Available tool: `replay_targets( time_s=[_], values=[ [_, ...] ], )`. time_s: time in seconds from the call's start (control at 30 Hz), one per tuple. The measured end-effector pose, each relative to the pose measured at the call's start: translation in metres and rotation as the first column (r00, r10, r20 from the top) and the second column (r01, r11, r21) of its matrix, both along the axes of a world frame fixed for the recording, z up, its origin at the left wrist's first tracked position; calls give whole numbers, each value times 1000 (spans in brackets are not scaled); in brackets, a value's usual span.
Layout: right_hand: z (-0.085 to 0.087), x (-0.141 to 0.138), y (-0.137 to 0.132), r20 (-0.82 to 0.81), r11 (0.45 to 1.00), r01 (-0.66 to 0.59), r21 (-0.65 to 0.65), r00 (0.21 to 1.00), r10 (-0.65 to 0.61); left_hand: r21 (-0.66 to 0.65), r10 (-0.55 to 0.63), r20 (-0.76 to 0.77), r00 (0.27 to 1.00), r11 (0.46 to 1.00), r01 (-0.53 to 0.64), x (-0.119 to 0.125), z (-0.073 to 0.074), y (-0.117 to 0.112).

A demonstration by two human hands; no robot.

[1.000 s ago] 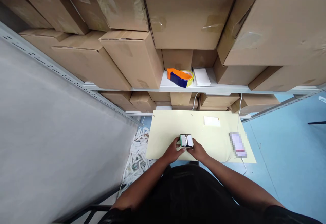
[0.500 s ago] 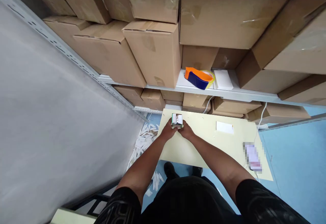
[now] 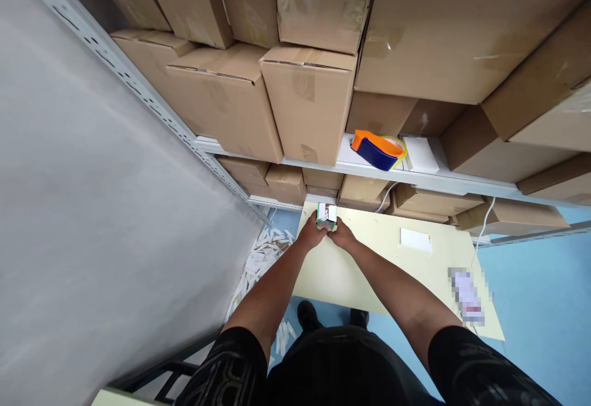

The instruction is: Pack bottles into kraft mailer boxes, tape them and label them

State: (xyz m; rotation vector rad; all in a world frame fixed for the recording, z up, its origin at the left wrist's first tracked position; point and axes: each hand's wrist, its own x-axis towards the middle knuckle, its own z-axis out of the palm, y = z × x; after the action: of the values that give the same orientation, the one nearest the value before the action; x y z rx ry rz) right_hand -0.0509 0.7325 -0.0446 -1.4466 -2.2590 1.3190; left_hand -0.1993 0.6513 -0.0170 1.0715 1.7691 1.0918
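Note:
Between my hands, over the far left part of the pale yellow table [image 3: 355,276], is a small box [image 3: 327,215] with white flaps at its top and a bit of green at its left edge. My left hand [image 3: 313,231] grips its left side and my right hand [image 3: 341,234] its right side, fingers closed around it. The fingertips are partly hidden behind the box, and its contents are too small to make out. A flat white box [image 3: 416,239] lies on the table to the right of my right hand.
Brown cartons [image 3: 307,104] fill the shelves ahead. An orange and blue tape dispenser [image 3: 377,149] rests on the shelf beside a white box [image 3: 420,154]. A blurred phone-like device [image 3: 467,295] lies at the table's right. White scraps [image 3: 263,258] cover the floor at left.
The view has shifted, so the shelves, table and hands appear slightly further right and lower. Both hands keep hold of the small box, with little change in grip.

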Motion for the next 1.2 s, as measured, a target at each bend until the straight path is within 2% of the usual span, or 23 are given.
replay_targets(
  time_s=[0.17, 0.27, 0.47, 0.57, 0.63, 0.8, 0.97, 1.07, 1.13, 1.2],
  values=[
    [8, 3, 0, 76, 996, 60, -64, 996, -55, -52, 46, 2, 999, 998, -46, -5, 0, -3],
    [14, 17, -5, 83, 993, 82, -85, 994, -75, -108, 88, 19, 996, 990, -86, -4, -3, -17],
    [19, 69, -31, 58, 972, 134, -191, 990, -125, -233, 160, 67, 985, 962, -141, 15, -6, -89],
    [18, 92, -42, 67, 967, 109, -228, 993, -96, -264, 207, 34, 978, 945, -191, 30, -3, -120],
    [16, 105, -45, 66, 968, 69, -240, 996, -55, -266, 256, 12, 967, 933, -244, 41, 1, -133],
    [13, 137, -39, 53, 966, -37, -255, 997, 52, -259, 353, -5, 935, 903, -342, 79, 9, -145],
    [8, 175, -29, 8, 967, -108, -233, 994, 113, -257, 381, 15, 925, 895, -364, 125, 9, -154],
    [8, 197, -29, -7, 972, -113, -207, 993, 115, -258, 378, 20, 926, 896, -361, 143, 12, -158],
    [19, 206, -26, -19, 981, -125, -146, 992, 123, -221, 359, -9, 933, 910, -352, 148, 20, -159],
    [45, 209, -16, -68, 988, -154, 28, 985, 156, -158, 326, -41, 944, 931, -328, 149, 31, -156]
  ],
)
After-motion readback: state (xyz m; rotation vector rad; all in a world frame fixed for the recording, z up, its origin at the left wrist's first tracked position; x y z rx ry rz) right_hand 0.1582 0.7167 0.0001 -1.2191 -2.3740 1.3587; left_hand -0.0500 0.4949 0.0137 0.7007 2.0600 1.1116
